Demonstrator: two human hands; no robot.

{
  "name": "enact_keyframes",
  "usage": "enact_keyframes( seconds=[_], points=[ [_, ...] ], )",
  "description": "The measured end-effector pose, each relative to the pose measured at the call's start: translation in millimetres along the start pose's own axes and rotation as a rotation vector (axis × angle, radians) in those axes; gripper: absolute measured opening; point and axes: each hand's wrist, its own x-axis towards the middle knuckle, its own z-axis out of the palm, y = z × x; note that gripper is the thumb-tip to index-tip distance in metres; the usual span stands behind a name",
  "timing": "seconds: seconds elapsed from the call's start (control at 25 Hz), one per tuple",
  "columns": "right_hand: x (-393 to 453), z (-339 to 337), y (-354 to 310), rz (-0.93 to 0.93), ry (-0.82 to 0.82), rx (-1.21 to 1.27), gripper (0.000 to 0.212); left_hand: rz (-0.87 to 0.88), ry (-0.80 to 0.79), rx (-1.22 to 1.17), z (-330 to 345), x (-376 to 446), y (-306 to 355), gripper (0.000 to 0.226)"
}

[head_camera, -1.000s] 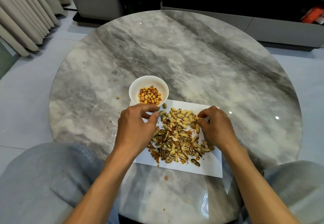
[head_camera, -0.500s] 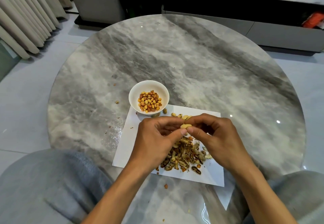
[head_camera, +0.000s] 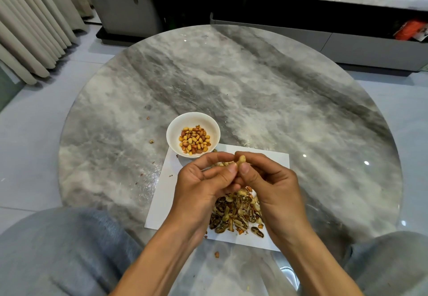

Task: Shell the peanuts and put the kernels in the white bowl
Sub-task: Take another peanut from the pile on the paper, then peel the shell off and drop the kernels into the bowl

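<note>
Now hands raised since earlier: left hand (head_camera: pixel 203 184) and right hand (head_camera: pixel 271 184) both pinch peanut (head_camera: pixel 241 160) above white paper (head_camera: pixel 266 159), near white bowl (head_camera: pixel 176 131) of kernels (head_camera: pixel 194 143). Shell pile (head_camera: pixel 236 212) below. Round marble table (head_camera: pixel 254 92); curtains (head_camera: pixel 30 25) left.

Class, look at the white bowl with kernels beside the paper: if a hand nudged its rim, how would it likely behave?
The bowl looks small and only part full of kernels, so probably light. It seems to narrow toward its base, so a rim push may tip it. The table looks glossy, so it might slide instead.
</note>
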Motion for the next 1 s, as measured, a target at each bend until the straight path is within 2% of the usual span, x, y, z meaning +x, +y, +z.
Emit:
enact_keyframes(
  seconds=[0.2, 0.36, 0.52, 0.68, 0.8, 1.0],
  points=[
    [-1, 5, 5, 0.085, 0.043, 0.031, 0.017, -0.052, 0.001, -0.001, -1, 0, 0, 0.022],
    [0, 0, 4, 0.029, 0.088, -0.168, 0.014, 0.14, 0.098, 0.506, -10, 3, -2, 0.014],
    [-3, -1, 3, 0.022, 0.069, -0.134, 0.022, 0.145, 0.0, 0.43, -4, -1, 0, 0.023],
    [2, -5, 5, 0.103, 0.051, -0.041, 0.014, 0.277, -0.074, 0.571, -9, 0, 0, 0.037],
    [4, -8, 8, 0.155, -0.034, 0.04, 0.024, 0.382, -0.072, 0.642, -11, 3, -1, 0.04],
    [3, -5, 10, 0.203, -0.103, 0.107, 0.027, 0.371, -0.073, 0.61, -13, 5, -1, 0.039]
  ],
)
